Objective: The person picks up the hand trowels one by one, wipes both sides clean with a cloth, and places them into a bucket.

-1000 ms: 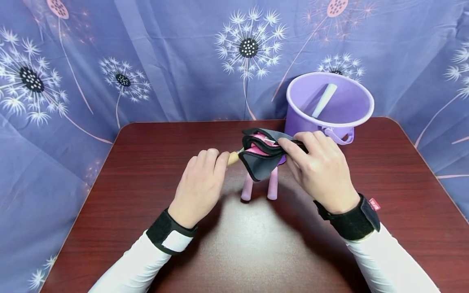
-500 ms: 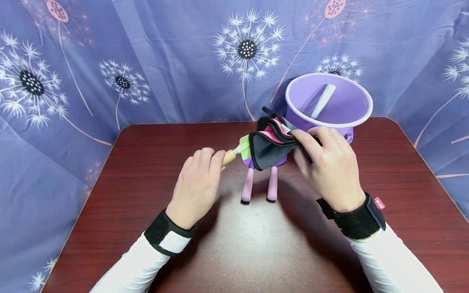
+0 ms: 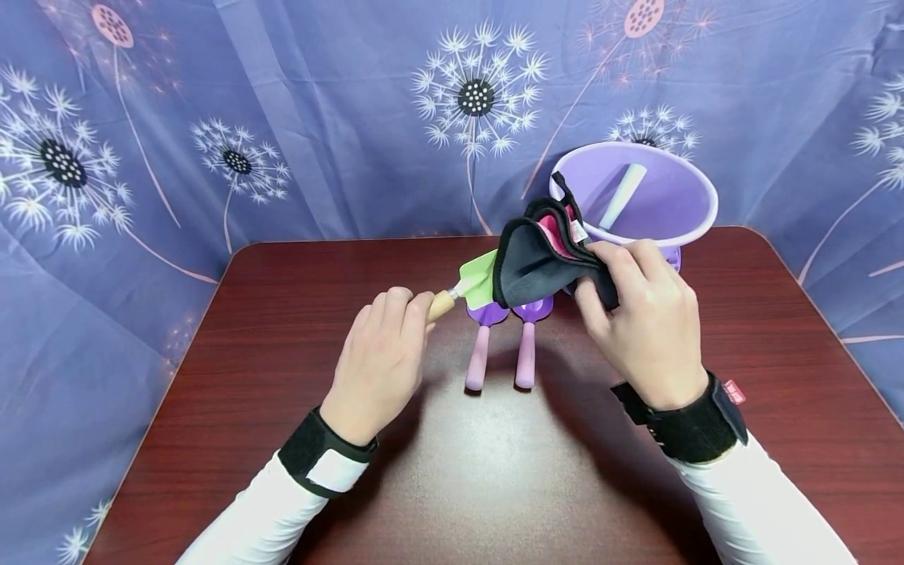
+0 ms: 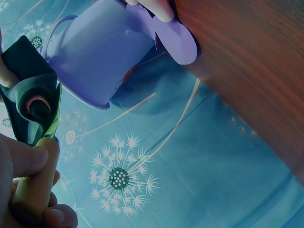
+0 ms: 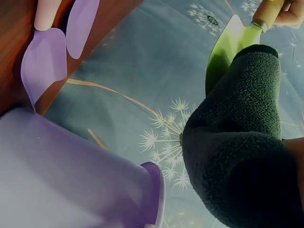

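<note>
My left hand [image 3: 381, 361] grips the wooden handle [image 4: 37, 183] of a small trowel with a light green blade [image 3: 477, 278]. The blade points away to the upper right, above the table. A folded dark grey cloth [image 3: 533, 271] with black edging and pink inner layers is pinched in my right hand [image 3: 646, 329]. The cloth overlaps the blade's far end in the head view; in the right wrist view it lies along one side of the green blade [image 5: 230, 47]. Beneath them, two purple trowels [image 3: 487, 314] with pink handles [image 3: 526, 357] lie side by side on the table.
A light purple bucket [image 3: 636, 149] stands at the back right of the dark red wooden table [image 3: 297, 298], with a pale handle [image 3: 624, 196] leaning inside it. Blue cloth printed with dandelions [image 3: 339, 118] hangs right behind the table's back edge.
My right hand has shifted to the right with the cloth, uncovering much of the green blade and the purple trowels' heads. My left hand has stayed nearly still, holding the trowel.
</note>
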Available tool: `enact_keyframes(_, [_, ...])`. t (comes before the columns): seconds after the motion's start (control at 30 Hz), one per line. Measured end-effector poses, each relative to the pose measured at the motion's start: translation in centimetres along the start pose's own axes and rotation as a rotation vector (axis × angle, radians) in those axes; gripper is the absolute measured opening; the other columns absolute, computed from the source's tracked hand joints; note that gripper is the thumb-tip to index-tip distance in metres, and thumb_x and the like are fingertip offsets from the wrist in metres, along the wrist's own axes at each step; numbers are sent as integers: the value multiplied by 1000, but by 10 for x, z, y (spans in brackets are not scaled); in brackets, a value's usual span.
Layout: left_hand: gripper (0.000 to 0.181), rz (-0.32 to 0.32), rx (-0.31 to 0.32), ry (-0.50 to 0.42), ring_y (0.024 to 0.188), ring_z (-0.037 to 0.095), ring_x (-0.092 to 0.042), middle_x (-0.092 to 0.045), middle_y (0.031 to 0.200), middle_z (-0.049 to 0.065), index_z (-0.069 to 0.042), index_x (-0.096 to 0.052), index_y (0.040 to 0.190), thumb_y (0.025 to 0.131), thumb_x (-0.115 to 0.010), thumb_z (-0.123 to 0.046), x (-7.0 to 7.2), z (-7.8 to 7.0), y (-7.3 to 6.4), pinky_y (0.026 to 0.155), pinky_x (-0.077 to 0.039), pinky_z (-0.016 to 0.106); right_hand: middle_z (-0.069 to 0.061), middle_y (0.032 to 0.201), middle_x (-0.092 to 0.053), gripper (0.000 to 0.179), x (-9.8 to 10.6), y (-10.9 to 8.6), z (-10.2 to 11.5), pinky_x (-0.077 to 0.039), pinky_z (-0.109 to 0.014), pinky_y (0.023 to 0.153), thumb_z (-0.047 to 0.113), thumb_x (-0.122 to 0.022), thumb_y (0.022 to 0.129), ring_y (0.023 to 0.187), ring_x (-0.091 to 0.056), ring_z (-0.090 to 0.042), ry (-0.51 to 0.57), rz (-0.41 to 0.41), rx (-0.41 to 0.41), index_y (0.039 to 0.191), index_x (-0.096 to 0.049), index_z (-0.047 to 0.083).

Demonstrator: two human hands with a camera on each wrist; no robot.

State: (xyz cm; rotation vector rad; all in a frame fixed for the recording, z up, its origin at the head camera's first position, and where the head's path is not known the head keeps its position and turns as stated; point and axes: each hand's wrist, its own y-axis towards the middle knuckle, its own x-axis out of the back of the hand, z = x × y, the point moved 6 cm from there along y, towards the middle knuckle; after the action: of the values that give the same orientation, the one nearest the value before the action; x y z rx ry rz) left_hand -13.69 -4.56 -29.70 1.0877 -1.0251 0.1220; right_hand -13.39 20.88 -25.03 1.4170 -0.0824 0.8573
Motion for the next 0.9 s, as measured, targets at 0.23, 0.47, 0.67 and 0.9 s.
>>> enact_keyframes(0.23, [29, 38, -8, -5, 70, 26, -43, -49, 94, 14, 5, -53, 122, 105, -49, -18, -3, -6, 0, 56, -34, 34, -14, 92, -59, 28, -2, -2, 6, -47, -48, 67, 18, -58, 90, 75, -57, -30, 42, 16, 36, 111, -69, 3])
enact_keyframes(0.47, [30, 43, -23, -30, 71, 24, -42, -49, 94, 13, 5, -54, 122, 104, -51, -19, -5, -11, 0, 57, -35, 33, -10, 91, -61, 27, -6, -4, 19, -48, -43, 67, 16, -59, 91, 75, -57, -25, 137, 40, 88, 111, -69, 2])
enact_keyframes(0.67, [27, 55, -20, -51, 71, 24, -42, -48, 93, 12, 5, -54, 121, 103, -51, -14, -5, -15, -1, 58, -35, 33, -7, 96, -64, 26, -10, -7, 24, -50, -38, 68, 15, -60, 90, 81, -60, -18, 219, 65, 75, 112, -69, 3])
enact_keyframes(0.9, [27, 72, -13, -79, 73, 22, -40, -46, 93, 12, 7, -54, 119, 102, -54, -15, -5, -17, -1, 59, -36, 32, 0, 98, -66, 24, -15, -10, 20, -44, -24, 75, 13, -67, 89, 87, -59, -11, 355, 109, -39, 111, -71, 5])
